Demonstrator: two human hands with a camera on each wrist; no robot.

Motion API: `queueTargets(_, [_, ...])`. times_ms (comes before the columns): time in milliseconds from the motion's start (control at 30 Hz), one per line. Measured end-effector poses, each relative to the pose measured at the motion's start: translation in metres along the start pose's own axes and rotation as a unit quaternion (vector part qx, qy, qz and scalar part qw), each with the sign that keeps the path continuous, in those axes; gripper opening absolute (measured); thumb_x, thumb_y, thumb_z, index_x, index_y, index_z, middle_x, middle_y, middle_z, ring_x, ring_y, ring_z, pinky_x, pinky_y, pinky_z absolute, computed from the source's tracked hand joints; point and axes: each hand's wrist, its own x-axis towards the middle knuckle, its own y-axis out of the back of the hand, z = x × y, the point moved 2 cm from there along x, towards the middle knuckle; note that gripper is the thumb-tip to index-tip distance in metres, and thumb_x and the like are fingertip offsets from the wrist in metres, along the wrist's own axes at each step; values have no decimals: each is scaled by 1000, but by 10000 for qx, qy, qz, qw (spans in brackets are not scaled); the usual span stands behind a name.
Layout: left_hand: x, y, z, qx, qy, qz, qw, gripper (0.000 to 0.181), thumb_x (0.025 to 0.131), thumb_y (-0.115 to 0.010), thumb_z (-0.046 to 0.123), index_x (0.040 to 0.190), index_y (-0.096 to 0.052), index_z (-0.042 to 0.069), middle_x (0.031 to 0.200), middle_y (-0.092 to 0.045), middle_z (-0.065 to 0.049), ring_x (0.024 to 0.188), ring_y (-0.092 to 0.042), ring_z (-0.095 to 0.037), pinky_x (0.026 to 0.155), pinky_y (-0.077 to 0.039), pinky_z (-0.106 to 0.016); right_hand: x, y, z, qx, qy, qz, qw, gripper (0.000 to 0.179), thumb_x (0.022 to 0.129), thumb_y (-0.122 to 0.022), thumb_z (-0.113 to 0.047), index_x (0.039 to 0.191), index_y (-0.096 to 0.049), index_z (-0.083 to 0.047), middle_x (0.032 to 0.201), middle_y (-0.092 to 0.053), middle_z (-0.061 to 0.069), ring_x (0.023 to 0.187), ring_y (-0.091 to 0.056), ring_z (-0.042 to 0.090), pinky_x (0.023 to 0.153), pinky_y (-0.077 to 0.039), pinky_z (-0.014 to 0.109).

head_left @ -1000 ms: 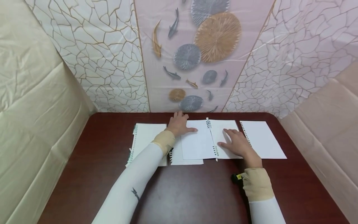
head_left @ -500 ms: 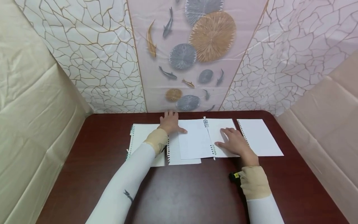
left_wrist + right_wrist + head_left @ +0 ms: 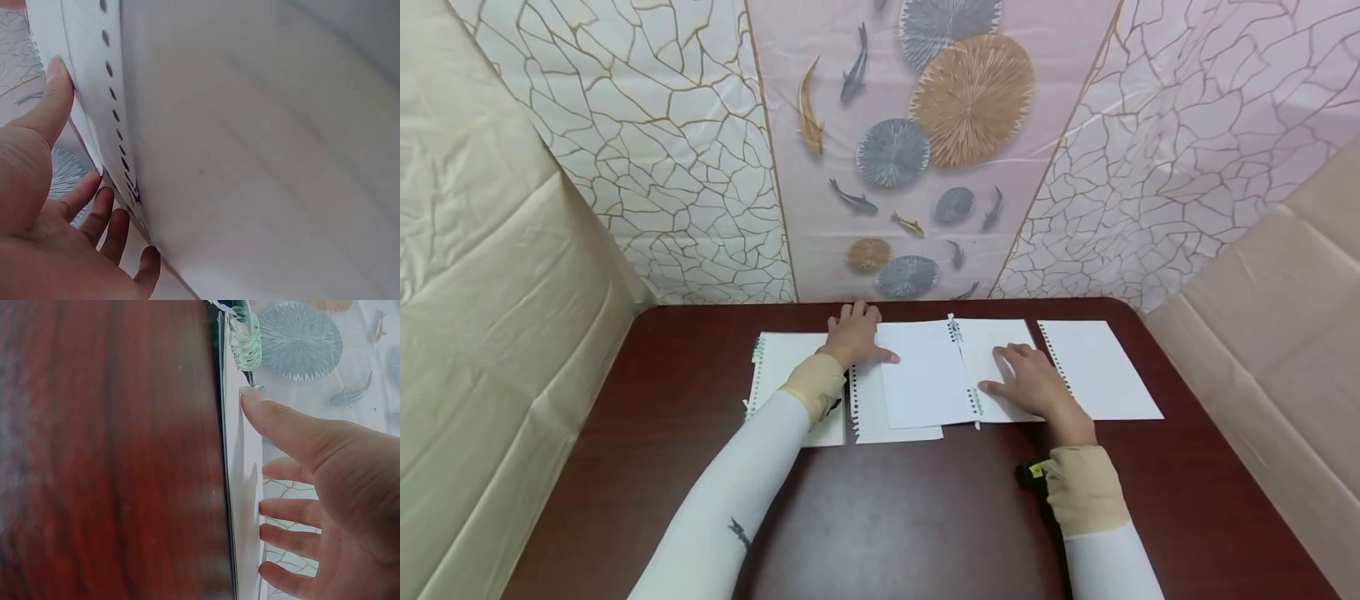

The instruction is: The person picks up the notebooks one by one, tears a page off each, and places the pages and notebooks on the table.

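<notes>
A ring-bound notebook (image 3: 992, 400) lies open, its white left page (image 3: 925, 383) overlapping a lined loose sheet (image 3: 868, 417) with punched holes. My left hand (image 3: 855, 335) rests near the top of the lined sheet, fingers spread, thumb reaching the white page's left edge. In the left wrist view, the fingertips (image 3: 150, 256) are along the far edge of the punched paper. My right hand (image 3: 1033, 383) rests on the notebook's right page with thumb and fingers apart. The right wrist view shows the thumb below the green plastic coil (image 3: 244, 340).
At the left, partly under my left forearm, lies another ring-bound notebook (image 3: 820, 433). A loose punched white sheet (image 3: 1105, 371) is at the right. Everything sits near the far edge of the dark red table (image 3: 910, 517), against the patterned wall covering (image 3: 910, 200).
My left hand has moved left, its thumb going from over the white page to that page's left edge. The right hand stays on the right page. The head view has shifted slightly.
</notes>
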Motion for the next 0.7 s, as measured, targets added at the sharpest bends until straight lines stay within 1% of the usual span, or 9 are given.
queueTargets(67, [-1, 1, 1, -87, 0, -8, 10000, 87, 81, -88, 60, 144, -55, 9, 148, -43, -14, 140, -35, -37, 110, -34, -57, 0, 0, 0, 3, 3, 16, 10000, 83, 96, -74, -51, 155, -49, 2, 158, -41, 35, 147, -35, 55, 116, -33, 71])
queueTargets(133, [1, 1, 1, -147, 22, -81, 9999, 87, 82, -88, 59, 144, -54, 9, 148, -42, -14, 140, -33, -37, 111, -33, -56, 0, 0, 1, 3, 17, 27, 10000, 83, 96, -74, -50, 154, -49, 3, 158, -41, 35, 146, -35, 55, 116, -33, 71])
queueTargets(300, [6, 0, -4, -102, 30, -275, 9996, 87, 83, -86, 62, 144, -52, 9, 149, -40, -14, 140, -32, -36, 110, -32, -54, 1, -1, 2, 13, 7, 16, 10000, 83, 96, -74, -51, 154, -49, 3, 159, -41, 34, 147, -35, 55, 117, -32, 70])
queueTargets(467, [3, 4, -4, -67, -9, -269, 9996, 83, 83, -85, 61, 139, -55, 8, 149, -42, -14, 138, -35, -35, 109, -34, -54, 1, -2, 2, -11, -29, 17, 10000, 83, 96, -75, -51, 154, -49, 2, 159, -41, 34, 147, -35, 54, 118, -31, 70])
queueTargets(500, [3, 4, -3, -52, -37, -260, 9996, 84, 82, -85, 62, 139, -55, 8, 149, -42, -14, 138, -35, -35, 109, -35, -54, 1, -2, 2, -2, -42, 11, 10000, 83, 96, -75, -51, 155, -49, 2, 159, -40, 34, 148, -35, 54, 118, -31, 70])
queueTargets(567, [3, 3, -2, 57, -99, -286, 9995, 93, 81, -85, 65, 145, -52, 6, 154, -39, -17, 143, -32, -37, 111, -34, -56, 0, -2, 1, -2, -48, 15, 10000, 84, 96, -75, -51, 155, -49, 3, 159, -40, 34, 147, -35, 54, 118, -31, 70])
queueTargets(633, [3, 1, -1, 245, -177, -321, 9990, 103, 80, -83, 70, 152, -47, 5, 157, -35, -18, 147, -29, -38, 114, -33, -58, 0, -2, 2, -14, -47, 22, 10000, 84, 96, -75, -50, 155, -49, 3, 159, -40, 34, 147, -36, 54, 118, -31, 70])
queueTargets(700, [3, -1, 1, 451, -270, -331, 9981, 108, 79, -82, 73, 155, -45, 6, 157, -35, -18, 148, -28, -38, 116, -32, -59, 0, -2, 2, -16, -49, 21, 10000, 84, 96, -75, -50, 155, -48, 3, 159, -40, 33, 147, -36, 54, 118, -31, 70])
